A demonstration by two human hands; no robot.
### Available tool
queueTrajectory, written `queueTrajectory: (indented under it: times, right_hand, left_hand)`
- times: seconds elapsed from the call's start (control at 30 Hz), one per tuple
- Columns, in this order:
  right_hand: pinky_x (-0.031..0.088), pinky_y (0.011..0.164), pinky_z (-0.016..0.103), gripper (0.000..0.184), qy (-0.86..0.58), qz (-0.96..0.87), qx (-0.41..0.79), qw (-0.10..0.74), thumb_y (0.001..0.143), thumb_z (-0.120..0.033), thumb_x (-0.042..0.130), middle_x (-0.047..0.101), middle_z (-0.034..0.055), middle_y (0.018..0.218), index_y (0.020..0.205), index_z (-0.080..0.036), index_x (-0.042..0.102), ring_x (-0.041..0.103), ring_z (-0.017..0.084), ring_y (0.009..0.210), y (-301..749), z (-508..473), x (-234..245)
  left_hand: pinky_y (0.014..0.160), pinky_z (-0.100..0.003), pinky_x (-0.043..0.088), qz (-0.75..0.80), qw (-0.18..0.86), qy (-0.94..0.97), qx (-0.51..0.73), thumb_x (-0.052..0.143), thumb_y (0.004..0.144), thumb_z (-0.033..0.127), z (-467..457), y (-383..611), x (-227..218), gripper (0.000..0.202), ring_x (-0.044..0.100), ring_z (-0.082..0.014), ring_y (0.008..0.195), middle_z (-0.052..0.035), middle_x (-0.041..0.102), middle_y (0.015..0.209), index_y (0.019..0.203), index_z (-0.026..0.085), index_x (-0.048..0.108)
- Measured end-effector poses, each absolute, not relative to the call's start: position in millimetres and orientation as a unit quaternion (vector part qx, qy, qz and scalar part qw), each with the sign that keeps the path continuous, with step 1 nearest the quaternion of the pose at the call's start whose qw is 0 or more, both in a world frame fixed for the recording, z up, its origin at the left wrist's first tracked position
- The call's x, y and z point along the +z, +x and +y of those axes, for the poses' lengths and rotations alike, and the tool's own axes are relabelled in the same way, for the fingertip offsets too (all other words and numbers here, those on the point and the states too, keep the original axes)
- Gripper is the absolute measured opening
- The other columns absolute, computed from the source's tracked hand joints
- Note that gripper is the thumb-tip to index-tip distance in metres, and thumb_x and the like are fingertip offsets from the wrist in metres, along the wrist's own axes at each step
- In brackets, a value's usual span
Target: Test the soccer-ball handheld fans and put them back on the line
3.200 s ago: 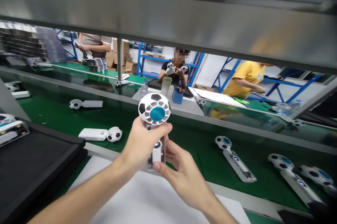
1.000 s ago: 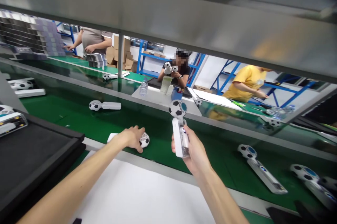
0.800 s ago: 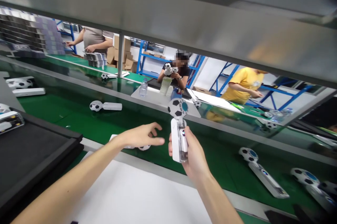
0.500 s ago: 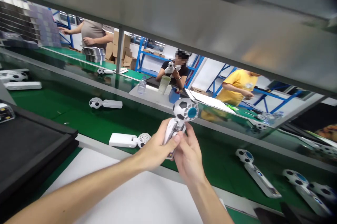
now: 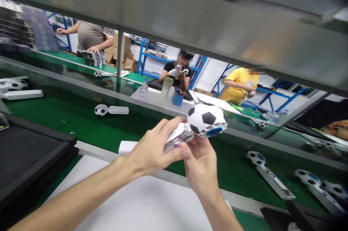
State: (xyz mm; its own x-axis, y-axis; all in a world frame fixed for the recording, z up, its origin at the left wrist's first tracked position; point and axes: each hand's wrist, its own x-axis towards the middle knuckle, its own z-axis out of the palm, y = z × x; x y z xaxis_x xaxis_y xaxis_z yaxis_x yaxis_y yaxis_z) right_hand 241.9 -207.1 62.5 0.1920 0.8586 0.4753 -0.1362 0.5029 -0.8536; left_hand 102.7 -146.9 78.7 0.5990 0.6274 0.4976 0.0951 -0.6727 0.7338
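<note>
A white handheld fan [image 5: 206, 118] with a football-patterned head is held up between my hands, above the belt's near edge. Its handle is open at the side, showing parts inside, and the blue hub on its head faces downward. My left hand [image 5: 152, 147] is wrapped round the handle. My right hand [image 5: 202, 158] grips from below, just under the head, with its thumb meeting the left thumb at the handle. Behind my left wrist, another fan's white handle [image 5: 127, 147] shows in part; its head is hidden.
The green conveyor belt [image 5: 73, 126] carries several more fans, one fan [image 5: 111, 110] beyond my hands and another fan [image 5: 270, 175] at right. White sheet [image 5: 146, 202] lies before me; a black tray [image 5: 32, 151] stands left. A metal shelf [image 5: 163, 10] hangs overhead. Co-workers sit and stand opposite.
The held fan has tilted over to the right, turning its blue hub from facing me to facing down. My left hand has rolled over the handle. The belt fans have shifted slightly right.
</note>
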Motion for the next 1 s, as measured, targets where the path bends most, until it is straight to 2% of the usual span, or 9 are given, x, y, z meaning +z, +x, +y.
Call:
queueTrajectory:
  times: [0.23,0.5,0.57,0.63,0.67,0.73,0.8,0.87,1.0]
  right_hand:
    - [0.057,0.082,0.030,0.031,-0.350,-0.527,0.310,0.709,0.089,-0.027,0.073,0.070,0.0060,0.105,0.118,-0.024,0.062,0.067,0.020,0.096,230,-219,72]
    - [0.056,0.088,0.029,0.034,-0.366,-0.559,0.331,0.666,0.088,-0.034,0.073,0.072,0.0049,0.110,0.118,-0.025,0.061,0.068,0.019,0.100,243,-201,74]
    - [0.053,0.097,0.033,0.038,-0.434,-0.596,0.311,0.600,0.095,-0.043,0.060,0.067,0.0077,0.123,0.127,-0.024,0.053,0.065,0.021,0.111,254,-189,66]
    - [0.049,0.102,0.038,0.042,-0.528,-0.636,0.277,0.489,0.100,-0.048,0.045,0.061,0.0113,0.132,0.133,-0.022,0.047,0.060,0.023,0.120,266,-179,55]
    - [0.047,0.104,0.042,0.044,-0.568,-0.649,0.263,0.433,0.100,-0.048,0.043,0.058,0.0125,0.135,0.135,-0.021,0.047,0.057,0.025,0.123,272,-175,48]
    - [0.042,0.106,0.049,0.047,-0.616,-0.663,0.248,0.344,0.091,-0.042,0.057,0.054,0.0139,0.138,0.133,-0.021,0.053,0.052,0.032,0.127,284,-170,34]
    - [0.041,0.104,0.052,0.054,-0.635,-0.679,0.247,0.275,0.076,-0.027,0.073,0.055,0.0137,0.136,0.128,-0.021,0.060,0.052,0.036,0.124,292,-167,21]
    - [0.045,0.095,0.047,0.060,-0.640,-0.696,0.245,0.213,0.067,-0.013,0.073,0.060,0.0117,0.127,0.126,-0.022,0.063,0.059,0.034,0.111,296,-166,12]
    - [0.046,0.075,0.036,0.050,-0.657,-0.706,0.215,0.154,0.061,-0.013,0.072,0.064,0.0055,0.102,0.110,-0.024,0.068,0.061,0.027,0.088,299,-170,23]
  left_hand:
    - [0.068,-0.028,0.043,0.226,0.314,0.846,0.366,0.051,0.094,0.047,-159,99,91,0.045,0.056,-0.0206,0.085,-0.0062,0.057,0.108,0.131,0.022,0.046]
    - [0.081,-0.026,0.047,0.171,0.408,0.774,0.453,0.060,0.091,0.045,-144,106,78,0.044,0.062,-0.0201,0.096,-0.0026,0.064,0.112,0.128,0.026,0.050]
    - [0.079,-0.027,0.049,0.206,0.448,0.755,0.432,0.061,0.090,0.049,-130,108,71,0.042,0.063,-0.0200,0.095,-0.0028,0.065,0.113,0.124,0.026,0.052]
    - [0.064,-0.027,0.051,0.279,0.484,0.733,0.388,0.057,0.089,0.055,-112,107,61,0.042,0.064,-0.0179,0.075,-0.0022,0.066,0.099,0.119,0.025,0.054]
    - [0.055,-0.027,0.049,0.316,0.495,0.723,0.365,0.054,0.090,0.057,-103,106,56,0.043,0.063,-0.0166,0.063,-0.0013,0.065,0.090,0.117,0.024,0.053]
    - [0.046,-0.028,0.046,0.376,0.492,0.709,0.336,0.048,0.093,0.058,-83,101,44,0.042,0.058,-0.0155,0.049,0.0004,0.062,0.077,0.114,0.022,0.053]
    - [0.050,-0.029,0.049,0.434,0.462,0.701,0.328,0.047,0.095,0.052,-64,95,32,0.038,0.060,-0.0159,0.054,-0.0002,0.061,0.076,0.108,0.018,0.055]
    - [0.061,-0.031,0.053,0.496,0.420,0.692,0.315,0.050,0.096,0.048,-47,90,19,0.035,0.063,-0.0160,0.067,-0.0021,0.062,0.081,0.102,0.015,0.059]
    - [0.078,-0.037,0.055,0.568,0.367,0.689,0.261,0.056,0.095,0.044,-26,84,-5,0.033,0.064,-0.0181,0.085,-0.0053,0.066,0.096,0.103,0.013,0.063]
